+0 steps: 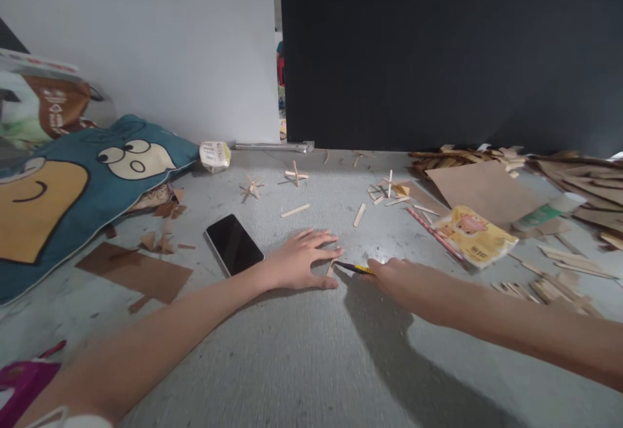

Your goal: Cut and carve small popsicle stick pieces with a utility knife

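My left hand [299, 259] lies flat on the grey floor [311, 350], fingers spread, its fingertips pressing down a short wooden stick [331, 268]. My right hand [396, 280] is closed around a yellow and black cutter [357, 268] whose tip touches that stick. A black phone [234, 244] lies face up just left of my left wrist.
Loose wooden sticks [294, 210] and small stick crosses [296, 174] are scattered ahead. A yellow booklet [474, 236], a red pencil [433, 233], cardboard sheets [487, 188] and a glue bottle [545, 212] lie to the right. A blue cushion [73, 188] sits left, by brown card scraps [136, 272].
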A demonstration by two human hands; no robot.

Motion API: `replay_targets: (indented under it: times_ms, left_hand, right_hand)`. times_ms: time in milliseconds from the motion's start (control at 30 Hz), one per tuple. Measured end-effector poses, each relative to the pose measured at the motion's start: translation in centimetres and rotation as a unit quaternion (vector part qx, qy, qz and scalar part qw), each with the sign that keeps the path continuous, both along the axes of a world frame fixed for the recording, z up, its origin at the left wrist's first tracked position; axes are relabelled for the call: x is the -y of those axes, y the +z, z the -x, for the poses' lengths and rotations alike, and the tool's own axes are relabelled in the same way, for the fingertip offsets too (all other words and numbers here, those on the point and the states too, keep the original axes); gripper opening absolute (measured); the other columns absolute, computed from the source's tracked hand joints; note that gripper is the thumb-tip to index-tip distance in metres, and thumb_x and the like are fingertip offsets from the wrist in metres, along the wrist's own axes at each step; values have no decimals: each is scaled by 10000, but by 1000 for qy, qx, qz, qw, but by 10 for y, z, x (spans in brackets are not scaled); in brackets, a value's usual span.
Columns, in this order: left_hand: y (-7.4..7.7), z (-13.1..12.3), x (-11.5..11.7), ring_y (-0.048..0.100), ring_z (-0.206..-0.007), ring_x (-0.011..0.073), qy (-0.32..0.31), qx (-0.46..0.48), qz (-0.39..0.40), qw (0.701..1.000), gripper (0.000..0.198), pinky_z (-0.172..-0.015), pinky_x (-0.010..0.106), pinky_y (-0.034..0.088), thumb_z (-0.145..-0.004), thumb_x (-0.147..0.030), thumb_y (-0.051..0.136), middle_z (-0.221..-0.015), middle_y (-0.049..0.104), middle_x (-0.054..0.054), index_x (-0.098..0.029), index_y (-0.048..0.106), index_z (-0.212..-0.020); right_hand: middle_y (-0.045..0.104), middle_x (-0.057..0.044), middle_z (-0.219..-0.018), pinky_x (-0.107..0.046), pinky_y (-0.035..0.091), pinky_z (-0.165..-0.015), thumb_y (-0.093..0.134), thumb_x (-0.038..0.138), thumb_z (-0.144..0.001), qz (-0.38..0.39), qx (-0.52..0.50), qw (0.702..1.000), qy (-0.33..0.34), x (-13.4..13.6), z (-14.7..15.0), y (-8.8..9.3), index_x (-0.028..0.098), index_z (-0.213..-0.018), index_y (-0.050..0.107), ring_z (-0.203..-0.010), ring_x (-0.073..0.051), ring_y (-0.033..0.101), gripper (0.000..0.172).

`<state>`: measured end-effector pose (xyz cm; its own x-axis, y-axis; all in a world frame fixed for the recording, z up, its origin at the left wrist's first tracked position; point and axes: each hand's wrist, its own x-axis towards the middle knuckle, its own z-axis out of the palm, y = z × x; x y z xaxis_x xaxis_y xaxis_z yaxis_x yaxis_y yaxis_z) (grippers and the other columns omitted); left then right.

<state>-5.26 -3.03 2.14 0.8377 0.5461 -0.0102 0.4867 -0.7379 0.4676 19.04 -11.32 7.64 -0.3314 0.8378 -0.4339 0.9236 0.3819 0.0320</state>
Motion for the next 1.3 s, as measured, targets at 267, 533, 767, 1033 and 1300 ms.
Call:
replay_targets:
  times_ms: [267,533,767,1033,1300]
  left_hand:
    - [0,1,-6,319,-1572,377,-10,8,7,1000,760,-1290,575,210,-869,-796,613,-1686,411,34,-392,571,-1510]
    - [-4,0,-6,327,-1567,378,-5,21,1,1000,749,-1276,590,237,-868,-786,625,-1673,430,47,-389,581,-1502]
    - [-3,1,-7,287,-1582,395,-10,19,17,1000,793,-1270,610,241,-865,-832,570,-1686,408,52,-379,567,-1516]
    - [-6,2,-7,290,-1584,377,-10,20,12,1000,756,-1282,584,232,-879,-801,592,-1693,397,29,-404,555,-1521]
    - [0,3,-6,290,-1584,384,-6,17,18,1000,772,-1284,599,222,-873,-809,589,-1689,403,50,-369,579,-1508]
  right_hand:
    - [751,-156,-970,-304,401,-607,330,353,-1134,-14,-45,997,-66,8,-6,-23,155,-1168,620,-903,-312,781,353]
    - [763,-153,-963,-307,437,-633,308,355,-1139,-18,-32,995,-93,15,-2,-29,148,-1166,621,-908,-315,784,377]
    - [751,-147,-916,-285,431,-627,345,335,-1131,-31,-8,998,-50,6,2,-10,144,-1122,661,-855,-276,782,369]
    - [754,-148,-950,-280,419,-598,347,316,-1119,-25,15,998,50,-13,6,18,154,-1040,716,-791,-236,755,411]
    - [773,-153,-947,-293,484,-631,366,347,-1132,-63,19,997,-39,8,3,-19,151,-1226,647,-904,-305,797,355]
